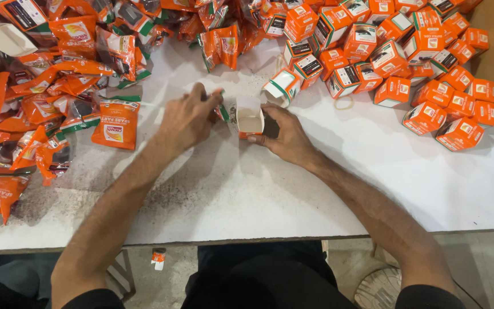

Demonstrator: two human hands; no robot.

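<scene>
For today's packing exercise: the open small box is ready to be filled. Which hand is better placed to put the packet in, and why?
The left hand: it already pinches a small packet right beside the open box. The right hand is occupied steadying that box on the white table.

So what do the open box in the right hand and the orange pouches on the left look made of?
The open box looks like thin printed card: plain white matte inside, creased flaps. The orange pouches look like glossy plastic film, crinkled, with shiny highlights. The right hand steadies the box.
</scene>
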